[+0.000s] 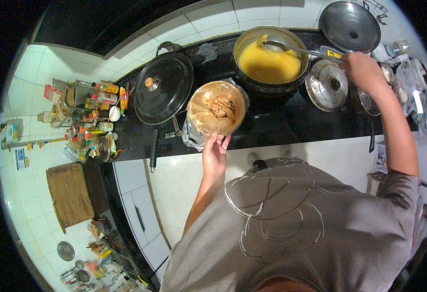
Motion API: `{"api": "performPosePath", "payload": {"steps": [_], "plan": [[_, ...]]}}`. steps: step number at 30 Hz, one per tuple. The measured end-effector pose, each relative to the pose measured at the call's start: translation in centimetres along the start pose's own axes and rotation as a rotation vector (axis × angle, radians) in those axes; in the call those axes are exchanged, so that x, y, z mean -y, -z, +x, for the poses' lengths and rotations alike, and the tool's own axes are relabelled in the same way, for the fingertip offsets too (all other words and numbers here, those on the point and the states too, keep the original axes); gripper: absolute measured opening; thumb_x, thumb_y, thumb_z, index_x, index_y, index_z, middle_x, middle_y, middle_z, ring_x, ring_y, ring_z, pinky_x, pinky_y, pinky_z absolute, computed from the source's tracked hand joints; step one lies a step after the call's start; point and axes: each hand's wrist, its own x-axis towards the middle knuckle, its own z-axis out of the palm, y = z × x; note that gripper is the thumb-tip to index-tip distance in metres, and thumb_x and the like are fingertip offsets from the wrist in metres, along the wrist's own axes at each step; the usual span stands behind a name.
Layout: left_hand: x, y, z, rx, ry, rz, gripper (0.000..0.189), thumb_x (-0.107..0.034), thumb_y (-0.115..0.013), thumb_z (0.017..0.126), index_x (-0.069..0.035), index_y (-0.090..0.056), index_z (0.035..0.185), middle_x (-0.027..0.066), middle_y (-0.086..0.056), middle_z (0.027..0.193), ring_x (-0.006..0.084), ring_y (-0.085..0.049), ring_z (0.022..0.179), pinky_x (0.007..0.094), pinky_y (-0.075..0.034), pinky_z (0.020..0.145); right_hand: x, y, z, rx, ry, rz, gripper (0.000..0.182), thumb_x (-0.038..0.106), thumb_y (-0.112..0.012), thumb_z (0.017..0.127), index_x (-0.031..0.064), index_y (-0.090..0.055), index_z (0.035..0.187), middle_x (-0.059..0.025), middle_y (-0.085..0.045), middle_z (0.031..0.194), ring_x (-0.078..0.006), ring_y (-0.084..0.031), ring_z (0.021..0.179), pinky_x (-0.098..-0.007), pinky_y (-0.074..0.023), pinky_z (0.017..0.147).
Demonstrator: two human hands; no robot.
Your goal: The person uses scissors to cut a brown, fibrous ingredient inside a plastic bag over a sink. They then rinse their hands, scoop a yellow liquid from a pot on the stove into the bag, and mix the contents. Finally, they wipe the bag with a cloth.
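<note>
My left hand (215,155) grips the near rim of a round bowl (199,118) lined with clear plastic film. Brown food pieces (222,109) lie in the bowl, whose underside is hidden. Up at the right, my right hand (366,71) is closed around the handle of a metal ladle (308,52). The ladle's head hangs inside a deep pot (242,75), at the far side of a thick yellow liquid (268,65). Some yellow stuff clings to the ladle's end. The bowl stands to the left of the pot and nearer to me.
A glass-lidded black pan (164,87) lies left of the bowl, its handle over the counter's front edge. Right of the pot are a steel lid (327,85) and, behind it, a dark lid (349,27). Bottles and jars (106,98) crowd the left corner, near a wooden chopping board (69,195).
</note>
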Motion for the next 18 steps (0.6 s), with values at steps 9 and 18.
{"api": "performPosePath", "payload": {"steps": [9,18], "plan": [[-0.1,-0.1,0.2,0.003,-0.014,-0.011,0.034,-0.02,-0.058,0.081,-0.007,-0.048,0.111,0.0046,-0.057,0.108,0.019,-0.055,0.098,0.0369,-0.042,0.09,4.2,-4.3,2.1,0.114,0.039,-0.039,0.02,0.01,-0.047,0.079,0.0003,-0.063,0.082,-0.0195,-0.062,0.085,-0.0324,-0.062,0.08,-0.0415,-0.0501,0.069],[-0.3,0.9,0.1,-0.003,-0.006,-0.024,0.035,-0.019,-0.058,0.081,-0.007,-0.047,0.112,0.0052,-0.058,0.107,0.0188,-0.056,0.097,0.036,-0.043,0.089,0.9,-1.2,-0.7,0.008,-0.066,0.099,0.023,0.021,-0.052,0.081,0.0007,-0.062,0.083,-0.0208,-0.061,0.084,-0.0368,-0.06,0.078,-0.045,-0.0471,0.07]]}}
